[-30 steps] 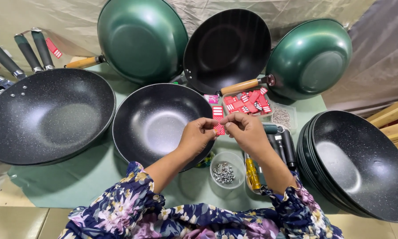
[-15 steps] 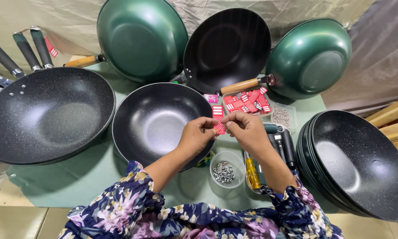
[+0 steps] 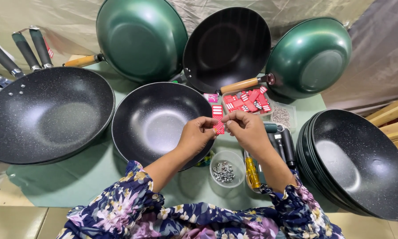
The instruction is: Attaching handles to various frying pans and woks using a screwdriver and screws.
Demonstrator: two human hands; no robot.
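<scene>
Red striped label (image 3: 217, 120) sits pinched between the left hand (image 3: 194, 135) and right hand (image 3: 247, 130), at twelve o'clock from the bowl of nuts (image 3: 225, 170). It looks light, thin and floppy. Best held by its edges.

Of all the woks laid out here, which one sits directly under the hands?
The black speckled wok at the centre of the green mat. Both hands, left hand and right hand, hold a red striped sticker over its right rim; the other woks lie farther off.
</scene>
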